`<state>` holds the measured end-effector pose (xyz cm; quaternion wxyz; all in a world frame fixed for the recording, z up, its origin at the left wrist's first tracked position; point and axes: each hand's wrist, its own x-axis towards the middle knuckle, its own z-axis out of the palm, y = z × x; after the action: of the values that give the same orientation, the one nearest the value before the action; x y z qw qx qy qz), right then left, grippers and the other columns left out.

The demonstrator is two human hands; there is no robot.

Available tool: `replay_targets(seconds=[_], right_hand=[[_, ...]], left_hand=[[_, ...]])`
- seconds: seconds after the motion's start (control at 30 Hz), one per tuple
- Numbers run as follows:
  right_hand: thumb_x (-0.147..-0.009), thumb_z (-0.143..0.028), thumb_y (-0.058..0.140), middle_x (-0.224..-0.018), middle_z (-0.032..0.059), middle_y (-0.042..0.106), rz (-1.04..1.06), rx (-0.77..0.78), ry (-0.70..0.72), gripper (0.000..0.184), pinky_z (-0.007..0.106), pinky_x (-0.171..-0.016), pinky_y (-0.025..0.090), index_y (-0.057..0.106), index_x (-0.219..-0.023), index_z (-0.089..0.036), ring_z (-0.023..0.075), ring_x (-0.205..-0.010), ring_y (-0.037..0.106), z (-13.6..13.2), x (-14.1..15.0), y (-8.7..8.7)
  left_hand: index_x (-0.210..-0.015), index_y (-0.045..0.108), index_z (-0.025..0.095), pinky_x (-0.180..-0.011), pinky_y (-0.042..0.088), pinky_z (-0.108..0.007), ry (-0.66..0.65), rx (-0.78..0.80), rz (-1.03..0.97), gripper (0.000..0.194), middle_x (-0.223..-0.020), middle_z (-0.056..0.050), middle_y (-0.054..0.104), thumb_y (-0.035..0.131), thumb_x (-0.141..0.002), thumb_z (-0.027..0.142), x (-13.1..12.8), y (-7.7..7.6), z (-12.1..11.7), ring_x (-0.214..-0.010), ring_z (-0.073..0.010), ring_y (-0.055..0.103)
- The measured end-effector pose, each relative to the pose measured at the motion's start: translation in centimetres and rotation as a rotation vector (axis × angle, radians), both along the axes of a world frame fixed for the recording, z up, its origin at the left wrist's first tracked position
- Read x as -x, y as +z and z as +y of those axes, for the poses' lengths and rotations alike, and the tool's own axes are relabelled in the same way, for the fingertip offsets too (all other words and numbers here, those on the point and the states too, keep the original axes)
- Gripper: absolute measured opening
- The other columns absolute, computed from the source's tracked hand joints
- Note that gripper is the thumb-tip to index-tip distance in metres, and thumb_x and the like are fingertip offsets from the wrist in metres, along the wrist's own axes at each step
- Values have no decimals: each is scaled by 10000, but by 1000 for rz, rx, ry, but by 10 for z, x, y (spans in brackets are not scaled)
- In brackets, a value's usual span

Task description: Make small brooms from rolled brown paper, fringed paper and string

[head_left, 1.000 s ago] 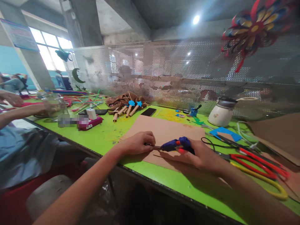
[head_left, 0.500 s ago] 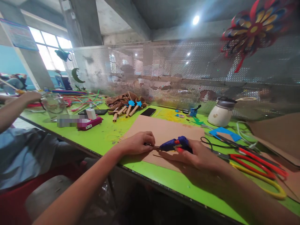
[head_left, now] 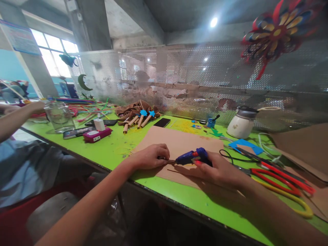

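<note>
My right hand [head_left: 217,168] is wrapped round a blue glue gun [head_left: 191,157], whose nozzle points left. Closed fingers of my left hand [head_left: 153,156] pinch a thin brown strip [head_left: 171,162] just above the tan paper sheet [head_left: 179,140]. The nozzle tip is at the right end of this strip, and I cannot tell whether it touches. Part of the strip is hidden under my left fingers. Both hands are over the sheet, near the front edge of the green table [head_left: 220,205].
To the right lie red-handled scissors [head_left: 275,181], yellow-handled scissors [head_left: 294,201] and blue paper [head_left: 247,146]. A white jug [head_left: 242,124] stands behind them. Brown paper bundles [head_left: 139,118], a phone [head_left: 162,122] and a glass jar [head_left: 60,118] are farther back. A co-worker's arm [head_left: 20,118] reaches in at left.
The glue gun and my right hand have shifted very slightly right. My left hand keeps its hold on the strip in the same place.
</note>
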<state>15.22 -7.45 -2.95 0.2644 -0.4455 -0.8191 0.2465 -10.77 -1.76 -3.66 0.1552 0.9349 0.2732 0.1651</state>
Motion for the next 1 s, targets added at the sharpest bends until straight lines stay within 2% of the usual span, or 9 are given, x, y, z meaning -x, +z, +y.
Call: replay_targets(seconds=[0.3, 0.5, 0.67, 0.8, 1.0], right_hand=[[-855, -380, 484, -753, 25, 634, -4, -42, -54, 266, 277, -600, 447, 632, -944, -177, 164, -682, 553, 6, -13, -1], [-844, -371, 493, -815, 32, 652, -30, -26, -48, 247, 298, -637, 453, 633, -942, -193, 178, -723, 566, 7, -10, -2], [-849, -420, 478, -649, 23, 577, 55, -25, -103, 282, 279, -562, 413, 583, -804, -162, 153, -613, 511, 10, -25, 3], [-841, -421, 480, -649, 27, 581, 61, -50, -127, 272, 291, -585, 421, 545, -767, -168, 153, -609, 520, 13, -27, 1], [-824, -455, 491, -712, 72, 650, 122, -84, -206, 319, 328, -644, 472, 586, -789, -153, 189, -669, 588, 19, -26, -8]], left_hand=[[-850, 666, 165, -818, 421, -287, -6, -7, 0, 139, -919, -63, 590, 534, -814, 187, 0, -1, 0, -857, -163, 553], [-842, 664, 168, -818, 420, -288, 1, 2, -9, 140, -927, -63, 588, 529, -819, 199, -1, 0, 0, -860, -163, 554], [-896, 678, 185, -809, 419, -290, -8, 11, -15, 167, -925, -61, 589, 531, -827, 223, 0, -1, 0, -854, -163, 555], [-907, 676, 179, -804, 415, -286, 5, 1, -15, 171, -930, -65, 586, 537, -834, 245, 0, 0, -2, -847, -164, 551], [-916, 675, 180, -807, 408, -283, 2, 3, -15, 192, -915, -67, 590, 533, -846, 290, -1, 2, -3, -856, -169, 551]])
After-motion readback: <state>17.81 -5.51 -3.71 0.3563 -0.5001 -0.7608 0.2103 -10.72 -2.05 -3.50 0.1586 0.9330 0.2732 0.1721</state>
